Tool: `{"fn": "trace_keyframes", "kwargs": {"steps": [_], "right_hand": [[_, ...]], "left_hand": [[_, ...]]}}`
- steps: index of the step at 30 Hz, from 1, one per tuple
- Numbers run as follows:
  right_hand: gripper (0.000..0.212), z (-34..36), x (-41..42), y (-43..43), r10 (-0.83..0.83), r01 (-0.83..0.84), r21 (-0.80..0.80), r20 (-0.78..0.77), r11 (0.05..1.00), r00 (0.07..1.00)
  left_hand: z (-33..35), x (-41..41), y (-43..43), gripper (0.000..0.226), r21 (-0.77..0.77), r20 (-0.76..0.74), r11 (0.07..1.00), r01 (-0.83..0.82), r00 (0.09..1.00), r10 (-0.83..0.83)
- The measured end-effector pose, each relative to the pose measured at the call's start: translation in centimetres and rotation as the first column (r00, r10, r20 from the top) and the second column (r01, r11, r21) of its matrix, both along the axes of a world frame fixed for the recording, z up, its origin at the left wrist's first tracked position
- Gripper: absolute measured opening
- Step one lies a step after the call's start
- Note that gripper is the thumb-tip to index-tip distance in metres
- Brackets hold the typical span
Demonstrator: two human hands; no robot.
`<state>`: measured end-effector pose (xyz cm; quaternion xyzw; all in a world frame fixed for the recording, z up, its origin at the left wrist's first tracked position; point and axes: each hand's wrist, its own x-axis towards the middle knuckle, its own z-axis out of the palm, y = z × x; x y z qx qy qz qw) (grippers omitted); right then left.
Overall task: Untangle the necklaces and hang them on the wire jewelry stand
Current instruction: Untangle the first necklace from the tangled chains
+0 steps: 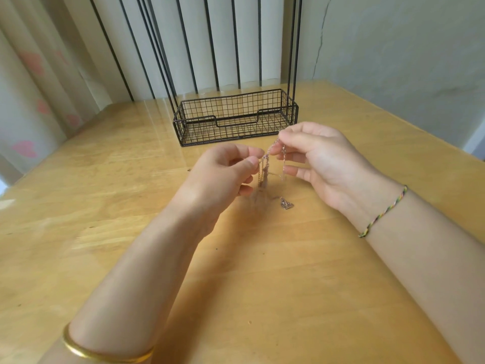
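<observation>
We see both hands raised a little above the wooden bench (288,285), meeting near its middle with the tangled necklaces (264,168) between them. The left hand (223,169) has its fingers (249,164) curled in, thumb and forefinger pinching the thin silver chains at the top of the knot. The right hand (317,158) pinches the same chains just beside it, its fingers (279,151) closed on a strand, while the lower fingers are bent loosely under the chain. The strands hang down from the two pinches in a blurred bunch, and we cannot tell how many chains there are. A heart-shaped pendant (286,204) lies at the low end, at or just above the bench; we cannot tell whether it touches.

Behind the hands stands the black wire jewelry stand (236,116), with a mesh tray as its base and thin upright rods (294,48) rising out of view. Nothing hangs on the part we see.

The left forearm wears a gold bangle (105,355), the right wrist a braided cord bracelet (383,212). A curtain (39,74) hangs at the left.
</observation>
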<state>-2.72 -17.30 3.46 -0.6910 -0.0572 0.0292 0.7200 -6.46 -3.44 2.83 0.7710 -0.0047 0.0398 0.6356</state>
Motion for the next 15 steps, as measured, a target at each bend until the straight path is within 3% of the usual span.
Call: {"fn": "trace_keyframes", "kwargs": {"steps": [5,10,15], "right_hand": [[0.014,-0.09,-0.27,0.47,0.018,-0.018,0.052,0.017,0.998,1.0],[0.014,0.19,-0.44,0.59,0.027,-0.016,0.174,-0.062,0.985,0.998],[0.013,0.11,-0.47,0.52,0.061,-0.053,0.081,-0.11,0.995,0.992]], "left_hand": [[0.04,0.07,-0.2,0.013,0.126,0.107,0.99,-0.063,0.993,0.05],[0.2,0.01,-0.08,0.017,-0.021,0.106,0.995,-0.099,0.989,0.101],[0.26,0.06,0.11,0.023,-0.012,0.202,0.986,-0.166,0.965,0.165]]}}
